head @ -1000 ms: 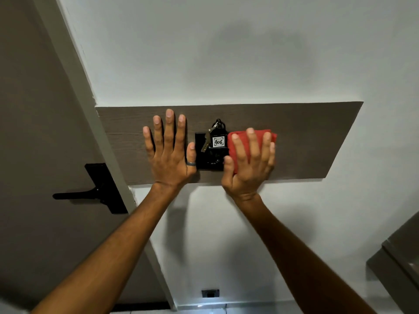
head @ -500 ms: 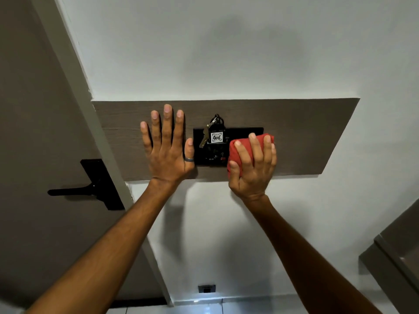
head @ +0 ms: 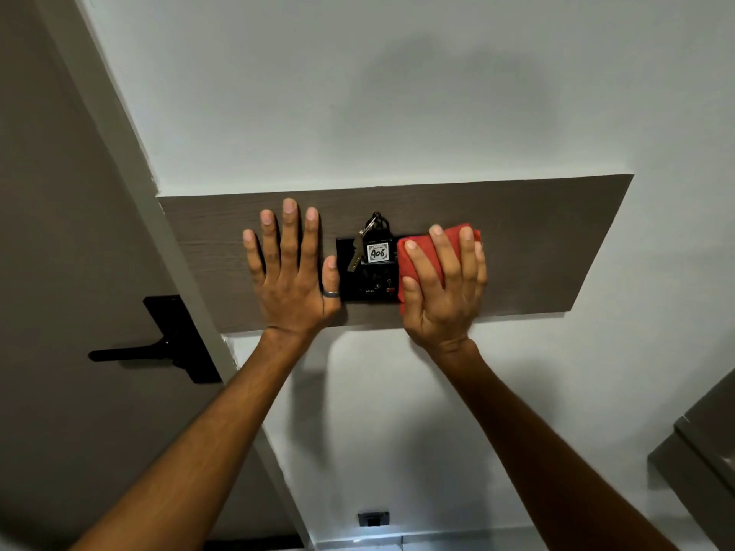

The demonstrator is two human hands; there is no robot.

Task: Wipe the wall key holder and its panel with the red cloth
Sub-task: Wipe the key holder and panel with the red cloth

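Wall: panel carries holder.
Left hand: flat, fingers spread, bracing panel.
Right hand: clamped on cloth, wiping holder's right end.
Next: likely the rest of the panel.

Hotel room entry: numbered key tag, door.

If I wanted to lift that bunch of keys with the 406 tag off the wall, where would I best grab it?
Probably at the tag, pinched by its side edges from the front, then lifted up. The keys hang by a ring from the top of the black key holder; the left hand and red cloth crowd both sides.
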